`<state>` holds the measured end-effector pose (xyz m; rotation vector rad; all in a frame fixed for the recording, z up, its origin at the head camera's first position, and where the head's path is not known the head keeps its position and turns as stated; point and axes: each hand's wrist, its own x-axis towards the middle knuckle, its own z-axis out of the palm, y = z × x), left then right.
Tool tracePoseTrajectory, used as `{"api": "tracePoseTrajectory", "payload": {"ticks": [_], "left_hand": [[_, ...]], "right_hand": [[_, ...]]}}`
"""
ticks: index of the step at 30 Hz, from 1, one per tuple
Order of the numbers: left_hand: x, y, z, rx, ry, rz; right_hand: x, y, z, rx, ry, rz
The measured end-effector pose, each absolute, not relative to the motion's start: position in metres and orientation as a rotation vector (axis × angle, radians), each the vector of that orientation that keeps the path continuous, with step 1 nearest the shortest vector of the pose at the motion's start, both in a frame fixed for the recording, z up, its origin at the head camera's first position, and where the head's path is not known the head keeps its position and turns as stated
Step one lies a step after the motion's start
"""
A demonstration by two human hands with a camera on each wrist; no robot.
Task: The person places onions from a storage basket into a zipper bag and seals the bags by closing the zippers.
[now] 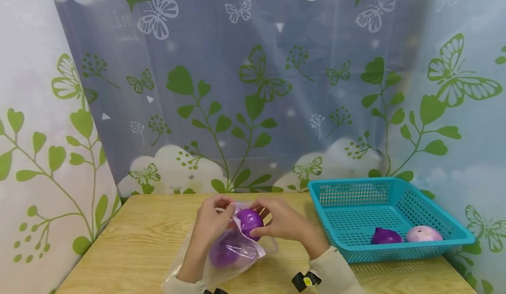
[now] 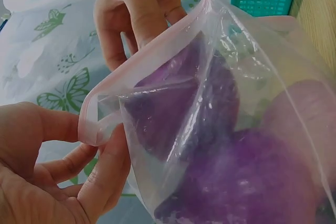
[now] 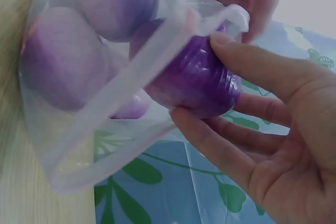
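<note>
Head view: I have both hands over a wooden table, working at a clear zip bag with a pink-edged seal. My right hand holds a glossy red onion at the bag's mouth, with the thumb on top of it and the fingers curled beneath, so that grip is only as wide as the onion. The right wrist view shows the onion partly behind the seal strip, inside the opening, while the side towards my palm is uncovered.

My left hand has a narrow grip: in the left wrist view the thumb and forefinger pinch the bag's rim near one end of the seal, and the opening gapes beside them.

Deeper in the bag, seen through the plastic, are more onions, among them a large pale purple one and a darker one against it; they overlap too much for me to count them.

Off to my right stands a turquoise mesh basket. Near its front side lie a dark purple onion with a pointed tip and, just beside it, a paler pinkish onion. Behind the table hangs a blue-grey curtain printed with butterflies and green leaves.
</note>
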<state>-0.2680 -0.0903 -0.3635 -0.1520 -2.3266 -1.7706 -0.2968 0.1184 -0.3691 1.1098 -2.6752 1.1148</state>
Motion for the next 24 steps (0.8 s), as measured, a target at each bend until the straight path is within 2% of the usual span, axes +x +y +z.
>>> {"api": "tracePoseTrajectory", "payload": {"ticks": [12, 24], "left_hand": [[-0.270, -0.090, -0.362, -0.142, -2.316, -1.780], [-0.269, -0.091, -0.362, -0.162, -2.295, -1.814]], "right_hand": [[-0.288, 0.107, -0.375, 1.253, -2.534, 0.821], [-0.288, 0.096, -0.383, 1.338, -2.333, 0.872]]}}
